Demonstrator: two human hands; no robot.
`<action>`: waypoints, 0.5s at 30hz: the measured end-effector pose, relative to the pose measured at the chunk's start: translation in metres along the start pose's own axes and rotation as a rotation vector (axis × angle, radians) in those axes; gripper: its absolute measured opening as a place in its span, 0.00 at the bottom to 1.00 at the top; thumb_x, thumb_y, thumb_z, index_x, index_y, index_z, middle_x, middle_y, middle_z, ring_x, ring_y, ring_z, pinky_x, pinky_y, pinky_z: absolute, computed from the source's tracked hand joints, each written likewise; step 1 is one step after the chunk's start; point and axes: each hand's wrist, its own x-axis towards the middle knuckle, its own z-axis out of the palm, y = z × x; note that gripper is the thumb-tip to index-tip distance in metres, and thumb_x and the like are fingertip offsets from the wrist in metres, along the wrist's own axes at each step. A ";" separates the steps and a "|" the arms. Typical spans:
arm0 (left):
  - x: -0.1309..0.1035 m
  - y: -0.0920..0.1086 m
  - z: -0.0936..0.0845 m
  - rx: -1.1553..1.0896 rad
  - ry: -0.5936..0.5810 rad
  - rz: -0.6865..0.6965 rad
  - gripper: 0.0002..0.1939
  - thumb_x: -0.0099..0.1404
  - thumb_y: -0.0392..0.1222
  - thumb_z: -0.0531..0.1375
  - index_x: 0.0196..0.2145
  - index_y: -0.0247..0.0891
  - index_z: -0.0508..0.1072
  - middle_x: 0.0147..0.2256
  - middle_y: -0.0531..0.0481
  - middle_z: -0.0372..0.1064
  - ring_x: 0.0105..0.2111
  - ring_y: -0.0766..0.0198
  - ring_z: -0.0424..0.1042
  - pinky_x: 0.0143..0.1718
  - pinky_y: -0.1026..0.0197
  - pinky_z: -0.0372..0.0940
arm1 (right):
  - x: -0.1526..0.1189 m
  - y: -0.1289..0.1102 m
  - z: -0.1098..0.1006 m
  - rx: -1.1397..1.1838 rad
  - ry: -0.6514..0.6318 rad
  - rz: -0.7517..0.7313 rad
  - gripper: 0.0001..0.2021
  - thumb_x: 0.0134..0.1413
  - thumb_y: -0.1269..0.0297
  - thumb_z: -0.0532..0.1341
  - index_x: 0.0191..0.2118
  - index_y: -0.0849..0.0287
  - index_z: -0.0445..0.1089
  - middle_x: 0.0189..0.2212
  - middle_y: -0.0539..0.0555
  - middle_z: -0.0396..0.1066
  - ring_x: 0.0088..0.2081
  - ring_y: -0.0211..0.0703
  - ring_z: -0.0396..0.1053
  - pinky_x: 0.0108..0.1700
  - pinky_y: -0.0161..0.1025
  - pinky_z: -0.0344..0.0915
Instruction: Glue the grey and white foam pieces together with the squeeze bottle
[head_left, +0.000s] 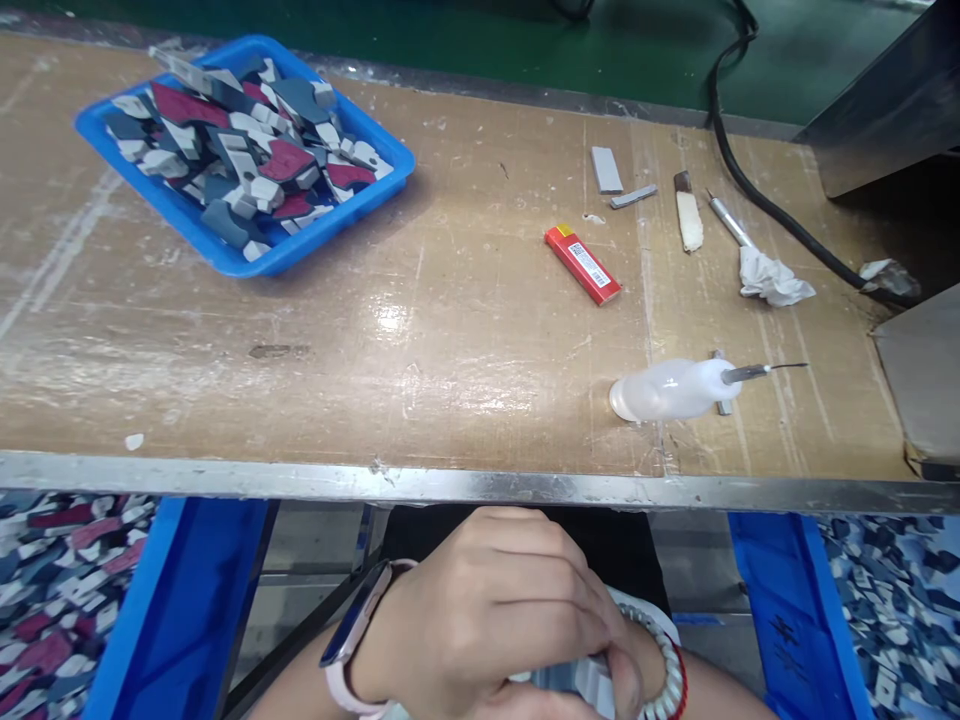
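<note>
Both hands are together at the bottom centre, below the table's front edge. My left hand, with a watch at the wrist, lies over the other, its fingers bent and pressed together. Underneath and to the right, my right hand shows mostly a thumb and a wrist with a coiled band and a red string. Grey and white pieces show between the hands, gripped by the right thumb. What the left fingers close on is hidden. On the table, a white bottle with a thin needle tip lies on its side, nearest the right hand.
A blue tray of small coloured pieces stands at the back left. A red box, grey strips, a worn stick and a tool with crumpled tissue lie right. Blue bins flank my lap; a black cable runs back right.
</note>
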 end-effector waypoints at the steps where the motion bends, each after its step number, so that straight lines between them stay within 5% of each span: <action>1: 0.000 0.000 0.000 -0.003 -0.003 0.001 0.09 0.63 0.36 0.63 0.37 0.24 0.75 0.31 0.40 0.78 0.32 0.58 0.77 0.30 0.57 0.68 | 0.000 0.001 0.000 -0.005 -0.003 -0.005 0.21 0.55 0.39 0.60 0.30 0.53 0.63 0.29 0.51 0.71 0.32 0.46 0.75 0.41 0.38 0.77; 10: 0.002 -0.005 -0.002 -0.001 -0.017 0.007 0.11 0.59 0.34 0.68 0.38 0.24 0.76 0.31 0.40 0.78 0.32 0.58 0.77 0.32 0.57 0.69 | 0.008 -0.005 0.002 -0.061 0.025 -0.027 0.19 0.55 0.42 0.58 0.28 0.51 0.58 0.23 0.48 0.68 0.28 0.44 0.74 0.23 0.37 0.67; 15: 0.001 -0.002 -0.002 0.001 -0.023 0.010 0.11 0.58 0.33 0.69 0.37 0.24 0.76 0.31 0.41 0.78 0.32 0.58 0.77 0.31 0.58 0.69 | 0.010 0.001 0.002 -0.078 -0.043 0.015 0.18 0.49 0.43 0.60 0.27 0.51 0.56 0.22 0.47 0.65 0.26 0.44 0.73 0.33 0.37 0.75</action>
